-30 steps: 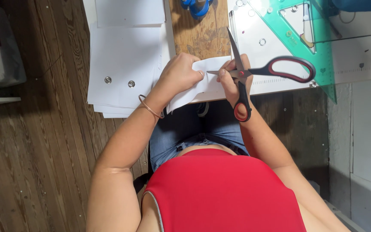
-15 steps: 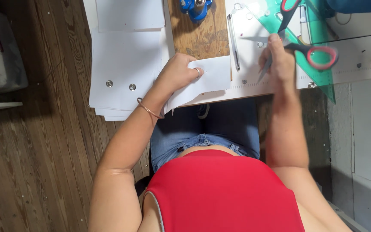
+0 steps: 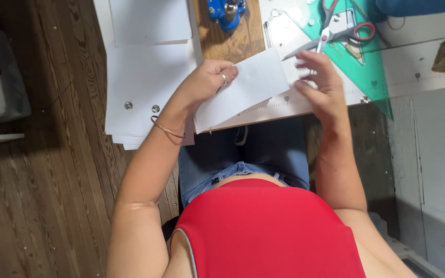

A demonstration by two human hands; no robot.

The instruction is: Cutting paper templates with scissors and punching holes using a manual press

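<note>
Pinching a light, floppy white paper sheet (image 3: 251, 82) at the worktop's near edge, left hand (image 3: 204, 80); right hand (image 3: 320, 87) loosely spread beside it, empty.

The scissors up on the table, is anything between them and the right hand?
Nothing visible is. The scissors lie open on the green triangle ruler, just beyond the right hand, whose fingers are spread and empty. The left hand holds the white paper off to the side.
</note>
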